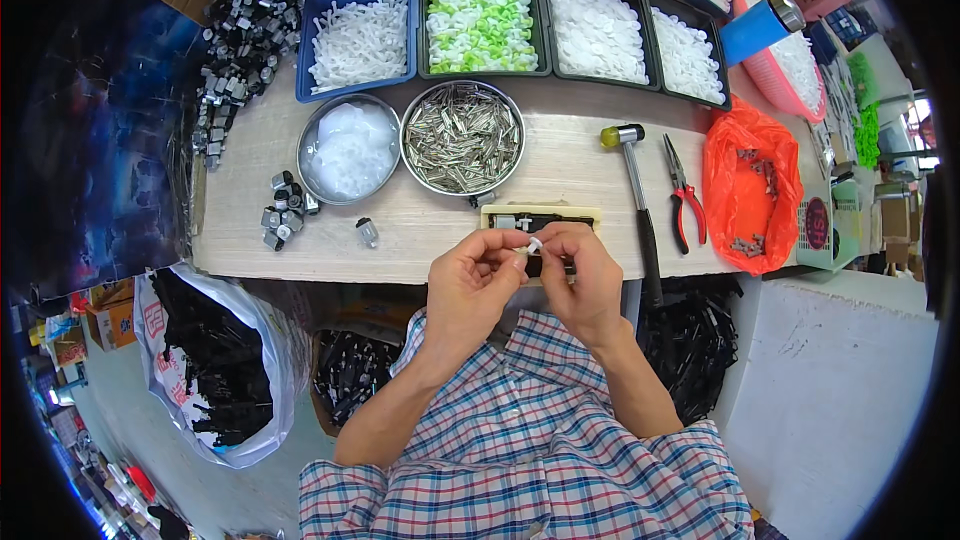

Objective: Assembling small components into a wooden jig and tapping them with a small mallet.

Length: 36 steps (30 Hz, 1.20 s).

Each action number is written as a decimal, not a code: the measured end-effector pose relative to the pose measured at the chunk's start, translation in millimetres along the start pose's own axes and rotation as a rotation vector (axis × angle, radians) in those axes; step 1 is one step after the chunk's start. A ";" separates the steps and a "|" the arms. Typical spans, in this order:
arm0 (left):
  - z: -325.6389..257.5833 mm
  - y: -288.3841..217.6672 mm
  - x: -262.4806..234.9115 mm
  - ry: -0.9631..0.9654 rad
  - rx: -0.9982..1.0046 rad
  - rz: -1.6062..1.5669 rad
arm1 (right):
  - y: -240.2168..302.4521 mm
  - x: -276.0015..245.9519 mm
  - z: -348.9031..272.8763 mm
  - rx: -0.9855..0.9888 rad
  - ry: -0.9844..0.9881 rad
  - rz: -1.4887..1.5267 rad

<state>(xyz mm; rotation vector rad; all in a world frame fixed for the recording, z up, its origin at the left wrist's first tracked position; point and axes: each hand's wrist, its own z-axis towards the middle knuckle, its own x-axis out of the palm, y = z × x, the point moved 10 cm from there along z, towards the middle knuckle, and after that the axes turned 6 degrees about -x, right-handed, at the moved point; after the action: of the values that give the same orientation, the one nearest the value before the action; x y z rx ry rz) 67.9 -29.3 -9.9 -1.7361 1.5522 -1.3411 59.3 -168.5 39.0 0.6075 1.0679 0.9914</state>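
Hands meet just below cream jig at bench edge: left hand and right hand pinch small white part between fingertips, both closed on it. Judged best practice: keep part low over jig, square pieces before pressing, grip light. Metal bowl of pins above jig, hammer and red pliers right of it. Part's shape, anything under fingers, jig's dark middle hard to make out.

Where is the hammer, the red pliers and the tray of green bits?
hammer (640,202), head view, on its handle.
red pliers (688,218), head view, on a red grip.
tray of green bits (424,25), head view, on its left rim.
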 end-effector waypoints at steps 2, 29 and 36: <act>-2.4 2.7 -2.5 -0.025 -0.026 0.069 | 29.6 2.6 3.2 -0.320 0.063 -0.198; -54.8 -2.2 24.7 0.063 1.115 1.285 | 12.3 15.5 -15.5 -0.331 0.139 -0.412; -54.3 4.3 25.5 0.124 1.150 1.296 | 11.4 16.7 -15.0 -0.336 0.171 -0.421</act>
<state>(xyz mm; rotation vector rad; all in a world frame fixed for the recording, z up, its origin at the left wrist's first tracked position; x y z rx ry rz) 16.1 -39.7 18.8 0.1206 1.0838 -1.1196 43.7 -149.2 35.3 0.0174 1.0901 0.8327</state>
